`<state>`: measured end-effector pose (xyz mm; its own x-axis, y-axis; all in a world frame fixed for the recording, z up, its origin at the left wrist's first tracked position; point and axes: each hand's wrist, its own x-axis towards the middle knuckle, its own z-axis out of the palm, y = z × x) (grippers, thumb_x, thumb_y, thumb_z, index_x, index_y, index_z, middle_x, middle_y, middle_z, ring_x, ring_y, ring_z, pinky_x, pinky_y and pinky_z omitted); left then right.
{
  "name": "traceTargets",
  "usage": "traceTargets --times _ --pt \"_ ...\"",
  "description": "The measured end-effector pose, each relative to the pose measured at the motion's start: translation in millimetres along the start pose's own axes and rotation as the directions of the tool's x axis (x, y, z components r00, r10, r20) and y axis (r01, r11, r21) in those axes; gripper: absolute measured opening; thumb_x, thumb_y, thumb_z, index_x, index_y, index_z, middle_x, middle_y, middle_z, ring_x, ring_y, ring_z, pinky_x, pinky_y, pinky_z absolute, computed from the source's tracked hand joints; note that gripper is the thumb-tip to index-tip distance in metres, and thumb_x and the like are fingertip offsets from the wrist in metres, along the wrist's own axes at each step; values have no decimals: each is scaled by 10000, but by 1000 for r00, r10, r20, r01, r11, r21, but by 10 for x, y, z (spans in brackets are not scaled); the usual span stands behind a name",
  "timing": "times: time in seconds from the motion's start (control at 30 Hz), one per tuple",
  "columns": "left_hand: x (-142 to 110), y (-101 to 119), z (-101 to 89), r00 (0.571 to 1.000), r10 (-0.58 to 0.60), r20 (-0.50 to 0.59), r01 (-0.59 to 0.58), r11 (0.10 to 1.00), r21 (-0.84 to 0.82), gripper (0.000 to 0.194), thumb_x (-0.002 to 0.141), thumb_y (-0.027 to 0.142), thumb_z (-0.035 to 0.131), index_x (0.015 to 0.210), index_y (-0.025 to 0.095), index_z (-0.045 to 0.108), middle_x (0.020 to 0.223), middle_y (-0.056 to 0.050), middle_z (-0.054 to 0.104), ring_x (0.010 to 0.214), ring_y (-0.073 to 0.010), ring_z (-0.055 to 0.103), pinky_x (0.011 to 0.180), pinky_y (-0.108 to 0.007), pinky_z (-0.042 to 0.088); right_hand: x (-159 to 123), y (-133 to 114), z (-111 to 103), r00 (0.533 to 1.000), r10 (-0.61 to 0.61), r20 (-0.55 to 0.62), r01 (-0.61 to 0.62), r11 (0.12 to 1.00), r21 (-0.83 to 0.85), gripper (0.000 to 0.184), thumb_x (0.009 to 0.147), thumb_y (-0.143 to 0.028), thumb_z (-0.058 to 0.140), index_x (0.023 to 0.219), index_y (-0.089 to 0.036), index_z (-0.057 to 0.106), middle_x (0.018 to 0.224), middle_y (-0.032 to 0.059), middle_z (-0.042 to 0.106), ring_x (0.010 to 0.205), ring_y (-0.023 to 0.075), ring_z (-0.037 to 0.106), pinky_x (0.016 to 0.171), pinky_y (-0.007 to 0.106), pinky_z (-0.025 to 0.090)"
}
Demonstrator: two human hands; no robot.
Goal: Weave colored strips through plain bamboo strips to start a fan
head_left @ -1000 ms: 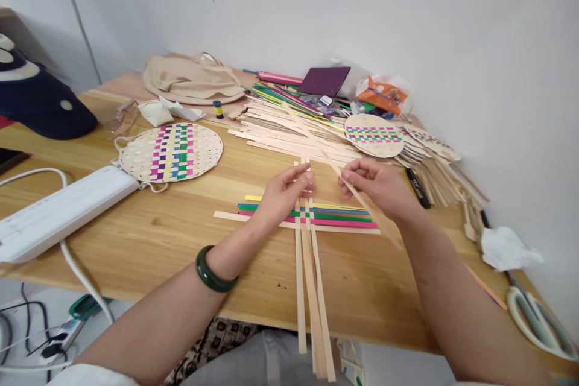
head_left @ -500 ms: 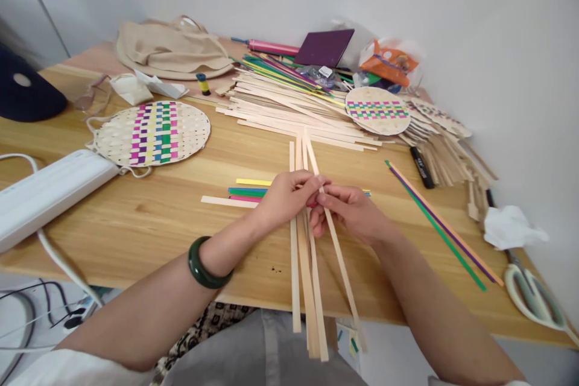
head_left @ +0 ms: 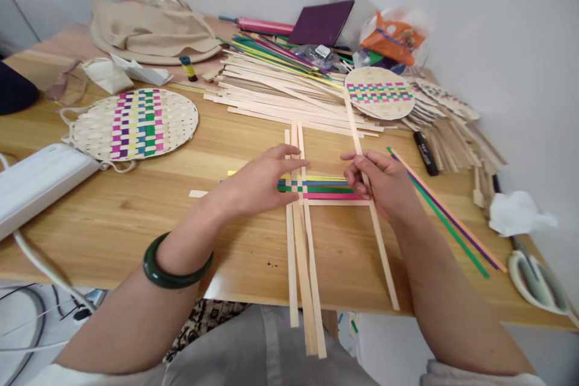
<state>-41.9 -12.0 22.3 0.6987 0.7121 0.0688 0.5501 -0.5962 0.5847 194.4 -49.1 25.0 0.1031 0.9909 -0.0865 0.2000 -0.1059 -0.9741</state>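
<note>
My right hand [head_left: 384, 181] pinches a long plain bamboo strip [head_left: 383, 262], held slanting over the right ends of the crosswise strips. With fingers spread, my left hand [head_left: 260, 184] rests on the started weave, its fingertips at the crossing. Several plain lengthwise strips [head_left: 292, 265] run from the back of the table past its front edge. Crossing them are a yellow strip, a blue strip, a green strip [head_left: 328, 189], a pink strip [head_left: 335, 196] and a plain strip [head_left: 337, 203]. The left hand hides part of these crosswise strips.
A finished woven fan [head_left: 136, 123] lies left, beside a white power strip [head_left: 45, 184]. Behind are a pile of plain strips [head_left: 271, 87], a beige hat [head_left: 151, 36] and a smaller woven piece [head_left: 380, 107]. Right lie loose coloured strips [head_left: 447, 223], a black marker [head_left: 426, 154] and scissors [head_left: 534, 280].
The hands have moved apart. My right hand has carried the plain strip to the right, away from the crossing. My left hand has spread its fingers over the weave.
</note>
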Motion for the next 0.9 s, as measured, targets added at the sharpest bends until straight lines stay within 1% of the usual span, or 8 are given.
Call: traceTargets --times 0.07,0.17,0.33,0.53,0.6,0.73,0.8,0.9 --pt "-19 -23 -42 999 -37 26 37 999 25 573 775 321 720 1317 192 588 1399 -126 510 1262 -286 537 1109 -416 419 -24 3 -6 988 -149 -26 140 967 -215 204 854 -357 588 932 -191 679 597 -31 548 475 82 423 447 237 320" --pt "-29 -18 -38 987 -127 96 119 990 77 600 697 315 787 1247 163 600 1288 -117 563 1209 -289 545 1075 -411 436 -50 44 35 956 -271 109 289 822 -490 171 865 -297 580 942 -196 693 673 -7 618 567 111 509 535 257 387" --pt "-10 32 35 981 -179 79 162 970 182 623 668 326 816 1206 131 570 1239 -121 565 1221 -308 483 1048 -421 429 -31 170 129 878 -328 348 474 696 -540 227 929 -255 481 953 -199 700 896 53 716 812 179 653 702 305 492" --pt "-4 50 30 985 -156 71 140 970 200 508 736 287 770 1180 142 571 1181 -105 584 1145 -281 541 1003 -396 447 -156 46 146 796 -591 130 538 592 -601 281 957 -271 482 1143 -233 689 861 45 693 709 145 612 660 290 477" --pt "-6 59 20 985 -152 81 133 971 200 491 749 265 759 1187 144 574 1184 -102 588 1149 -275 548 1002 -385 449 -197 -35 104 819 -567 87 503 636 -585 292 960 -306 488 1173 -244 677 762 19 643 609 128 549 589 279 444" --pt "-9 67 19 988 -127 84 110 976 186 477 769 259 736 1208 157 581 1204 -94 597 1163 -271 553 1002 -375 449 -127 -52 -58 929 -264 259 364 779 -511 320 965 -345 461 1200 -224 641 659 -23 595 491 109 473 497 267 392" --pt "-6 64 24 990 -117 82 101 978 181 492 770 259 733 1227 162 580 1212 -92 602 1168 -274 556 1006 -377 448 -51 6 -118 942 -241 234 335 723 -605 308 948 -331 475 1179 -211 640 662 -17 606 517 124 503 522 278 401" --pt "1 56 32 990 -111 87 95 980 175 496 776 247 727 1241 156 582 1213 -94 609 1181 -274 555 1017 -376 446 14 86 -98 921 -331 205 359 518 -776 223 902 -335 548 1052 -222 669 847 38 670 718 178 622 622 309 452"
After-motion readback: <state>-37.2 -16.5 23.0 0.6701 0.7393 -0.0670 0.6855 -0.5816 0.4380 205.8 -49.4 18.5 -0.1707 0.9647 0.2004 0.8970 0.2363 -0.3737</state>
